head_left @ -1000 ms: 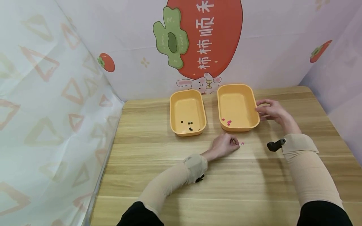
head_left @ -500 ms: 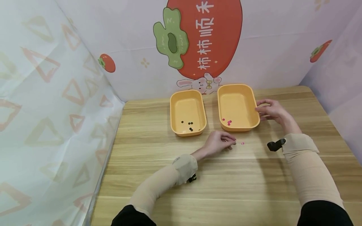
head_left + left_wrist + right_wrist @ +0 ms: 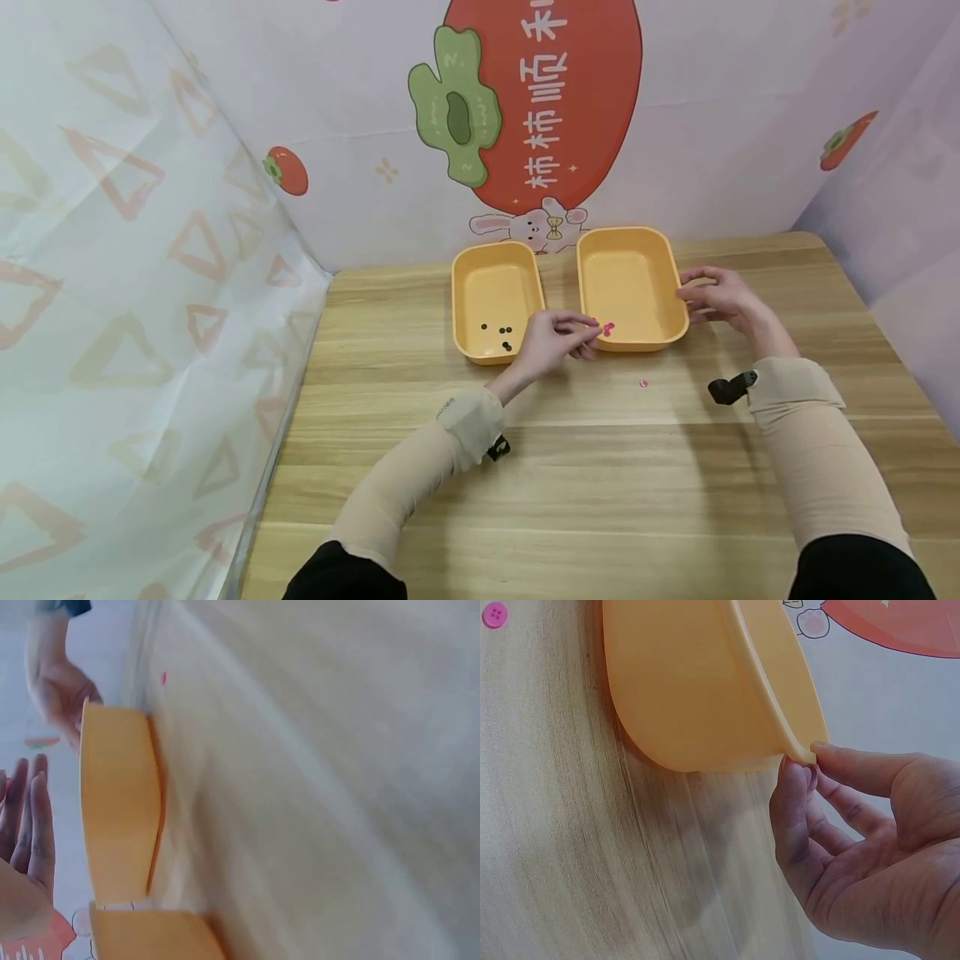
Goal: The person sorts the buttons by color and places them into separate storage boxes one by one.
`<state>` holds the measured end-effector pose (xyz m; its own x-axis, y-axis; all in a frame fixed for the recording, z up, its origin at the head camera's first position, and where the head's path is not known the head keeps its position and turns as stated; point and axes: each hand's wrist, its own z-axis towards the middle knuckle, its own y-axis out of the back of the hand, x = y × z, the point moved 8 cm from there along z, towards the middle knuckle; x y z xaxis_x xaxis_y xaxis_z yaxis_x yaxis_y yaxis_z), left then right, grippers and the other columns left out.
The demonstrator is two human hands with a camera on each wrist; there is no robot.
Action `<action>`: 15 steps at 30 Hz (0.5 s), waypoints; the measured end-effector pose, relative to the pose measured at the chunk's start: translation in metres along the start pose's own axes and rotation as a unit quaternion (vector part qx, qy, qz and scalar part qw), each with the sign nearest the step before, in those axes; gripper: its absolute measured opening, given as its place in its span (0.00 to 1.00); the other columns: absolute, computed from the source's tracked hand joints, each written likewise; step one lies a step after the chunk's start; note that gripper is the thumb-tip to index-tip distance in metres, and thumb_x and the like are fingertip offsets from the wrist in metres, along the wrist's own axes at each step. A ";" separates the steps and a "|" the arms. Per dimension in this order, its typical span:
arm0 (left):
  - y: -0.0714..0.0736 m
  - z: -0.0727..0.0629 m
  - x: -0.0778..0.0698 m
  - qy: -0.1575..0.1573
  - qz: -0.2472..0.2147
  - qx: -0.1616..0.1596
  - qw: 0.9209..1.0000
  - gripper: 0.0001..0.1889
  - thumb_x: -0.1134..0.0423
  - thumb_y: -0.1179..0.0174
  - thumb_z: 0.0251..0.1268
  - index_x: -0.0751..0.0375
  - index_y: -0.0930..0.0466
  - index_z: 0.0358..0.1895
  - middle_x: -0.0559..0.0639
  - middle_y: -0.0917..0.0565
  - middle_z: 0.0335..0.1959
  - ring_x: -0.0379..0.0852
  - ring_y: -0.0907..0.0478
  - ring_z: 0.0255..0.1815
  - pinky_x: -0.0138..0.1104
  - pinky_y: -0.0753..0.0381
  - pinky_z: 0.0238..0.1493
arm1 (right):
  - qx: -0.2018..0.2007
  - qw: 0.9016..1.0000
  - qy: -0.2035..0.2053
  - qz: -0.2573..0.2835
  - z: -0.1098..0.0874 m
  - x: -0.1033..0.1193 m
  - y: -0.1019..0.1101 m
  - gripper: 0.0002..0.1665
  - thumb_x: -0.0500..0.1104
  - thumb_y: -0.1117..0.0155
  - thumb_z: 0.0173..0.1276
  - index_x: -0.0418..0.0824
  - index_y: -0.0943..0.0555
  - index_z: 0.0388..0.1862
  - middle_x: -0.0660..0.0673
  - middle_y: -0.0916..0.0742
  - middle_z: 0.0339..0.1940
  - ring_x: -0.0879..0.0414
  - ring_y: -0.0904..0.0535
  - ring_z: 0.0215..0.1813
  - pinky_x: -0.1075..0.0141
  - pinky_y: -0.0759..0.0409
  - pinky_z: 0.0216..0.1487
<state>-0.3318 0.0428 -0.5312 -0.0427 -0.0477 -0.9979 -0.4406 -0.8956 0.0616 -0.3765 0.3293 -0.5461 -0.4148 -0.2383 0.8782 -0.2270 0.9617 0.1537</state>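
My left hand (image 3: 551, 342) is at the near left corner of the right yellow tray (image 3: 630, 275), thumb and fingertips together. A bit of pink shows at those fingertips in the left wrist view, a small pink button (image 3: 7, 782) mostly hidden by the fingers. Several pink buttons (image 3: 608, 328) lie in that tray's near left corner. With thumb and fingers my right hand (image 3: 870, 840) pinches the tray's right rim. One more pink button (image 3: 495, 615), showing four holes in the right wrist view, lies on the table in front of the tray.
Left of the right tray stands a second yellow tray (image 3: 495, 283) with several dark buttons (image 3: 506, 331), partly covered by my left hand. Both trays are at the back of the wooden table (image 3: 600, 500), near a printed cloth wall (image 3: 360, 100).
From beside the table button, my left hand has drawn back left, then risen to the right tray's near left corner. My right hand stays on the rim.
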 end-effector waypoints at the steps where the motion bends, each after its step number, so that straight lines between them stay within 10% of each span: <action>1: 0.003 0.003 -0.002 -0.004 -0.001 -0.012 1.000 0.12 0.66 0.30 0.77 0.73 0.10 0.53 0.74 0.08 0.36 0.38 0.12 0.23 0.53 0.03 0.39 | 0.001 1.000 -0.001 0.002 0.000 0.000 0.000 0.10 0.38 0.38 0.85 0.55 0.22 0.47 0.61 0.11 0.29 0.67 0.11 0.35 0.71 0.06 0.42; 7: 0.015 0.022 -0.006 -0.023 -0.002 -0.064 0.998 0.10 0.62 0.27 0.76 0.66 0.08 0.50 0.76 0.14 0.26 0.45 0.20 0.17 0.31 0.13 0.22 | 0.001 1.000 -0.008 0.004 -0.002 0.000 -0.002 0.08 0.37 0.39 0.85 0.52 0.22 0.48 0.60 0.10 0.28 0.66 0.11 0.34 0.69 0.06 0.42; 15: 0.011 0.043 -0.006 -0.028 0.015 -0.086 0.996 0.11 0.62 0.28 0.76 0.66 0.07 0.51 0.45 0.22 0.12 0.38 0.28 0.10 0.32 0.22 0.16 | -0.004 1.000 -0.005 -0.003 -0.001 0.000 0.000 0.07 0.38 0.39 0.85 0.52 0.23 0.49 0.60 0.10 0.28 0.66 0.11 0.34 0.69 0.06 0.42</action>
<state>-0.3752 0.0519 -0.5238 -0.1064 -0.0557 -0.9928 -0.2791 -0.9566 0.0835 -0.3753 0.3290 -0.5451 -0.4215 -0.2451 0.8731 -0.2222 0.9614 0.1626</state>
